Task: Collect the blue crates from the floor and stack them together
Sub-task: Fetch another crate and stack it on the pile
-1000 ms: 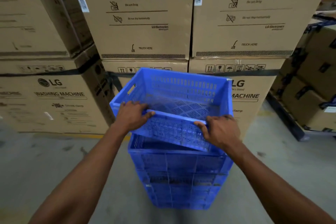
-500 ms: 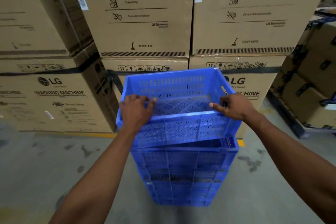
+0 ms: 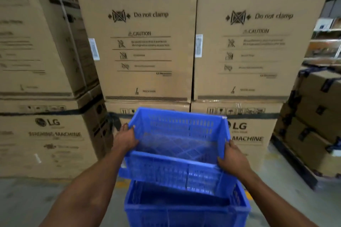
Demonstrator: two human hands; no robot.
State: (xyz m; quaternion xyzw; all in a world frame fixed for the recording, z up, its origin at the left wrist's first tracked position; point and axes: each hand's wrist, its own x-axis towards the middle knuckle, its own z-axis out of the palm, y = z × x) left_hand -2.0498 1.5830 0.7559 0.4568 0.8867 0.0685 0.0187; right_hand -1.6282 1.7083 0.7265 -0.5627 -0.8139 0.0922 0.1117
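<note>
I hold a blue perforated crate (image 3: 177,169) in the air, tilted with its open top towards me, just above the stack of blue crates (image 3: 184,210) on the floor. My left hand (image 3: 125,140) grips the crate's left rim. My right hand (image 3: 231,158) grips its right rim near the front corner. The held crate's lower right edge dips into or touches the top crate of the stack; its left side is clear of it. The stack's lower part is cut off by the frame's bottom edge.
Tall cardboard washing machine boxes (image 3: 140,42) form a wall right behind the stack. More strapped boxes on a pallet (image 3: 313,125) stand at the right. Grey concrete floor (image 3: 27,202) lies to the left and right of the stack.
Both hands shifted from the crate's near rim to its side rims. The crate rose off the stack and tilted. The view swung upward, so more of the upper boxes shows.
</note>
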